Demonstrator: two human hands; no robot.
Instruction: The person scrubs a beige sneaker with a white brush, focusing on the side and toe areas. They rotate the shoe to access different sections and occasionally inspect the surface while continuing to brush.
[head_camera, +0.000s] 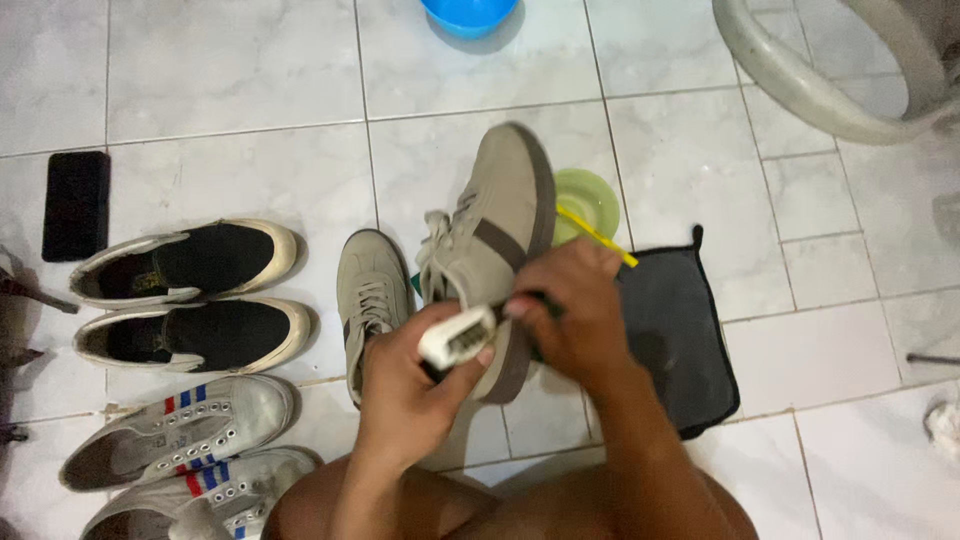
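The left hand (410, 385) is curled around a small white brush (457, 335), bristle face turned up toward the camera, while the right hand (575, 310) is closed on the near end of a tan shoe (500, 235), holding it off the floor with the toe pointing far. The shoe hangs in the middle of the scene, just right of its mate (370, 295), which lies flat on the tiles.

To do this well, I would judge that the right hand should keep the shoe braced firmly by the heel so it cannot twist, and the brush should meet the upper flat, with short strokes along the nap rather than across the brown side stripe and laces (a tilted brush tends to dig with its edge).

The shoe looks like soft suede or canvas with a darker rubbery sole rim. Beyond it stands a pale green bowl (592, 200) with a thin yellow stick (600, 237) reaching over its rim. A dark grey cloth (690, 350) lies to the right, matte and slightly rumpled. To the left are two black slip-ons (190, 295) with cream soles and, nearer, two white sneakers (185, 450) with red and blue stripes. A black phone (76, 204) lies far left, a blue basin (468, 14) at the far edge, on the glossy marbled floor (240, 90).
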